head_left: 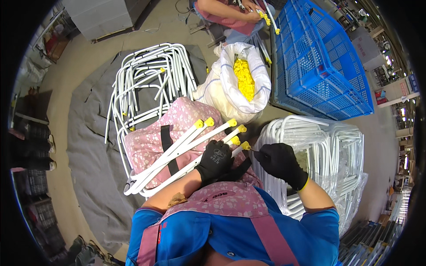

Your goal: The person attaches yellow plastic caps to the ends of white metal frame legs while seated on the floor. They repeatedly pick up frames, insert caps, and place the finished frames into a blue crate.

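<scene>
Several white bent metal tubes (175, 153) with yellow plastic end caps (242, 128) lie across my lap on a pink floral apron (148, 142). My left hand (215, 160), in a black glove, is closed around one of the tubes near its capped end. My right hand (282, 164), also black-gloved, is closed in a pinch just right of the nearest yellow cap (245, 145). Something thin and dark shows between its fingertips and that cap; its kind is too small to make out.
Ahead stands a white woven sack (257, 106) of yellow caps (244, 80). More white tube frames (133, 84) lie on a grey cloth (91, 133); plastic-wrapped tubes (319, 150) are at my right. Beyond are a blue crate (306, 66) and another person's hands (253, 13) holding capped tubes.
</scene>
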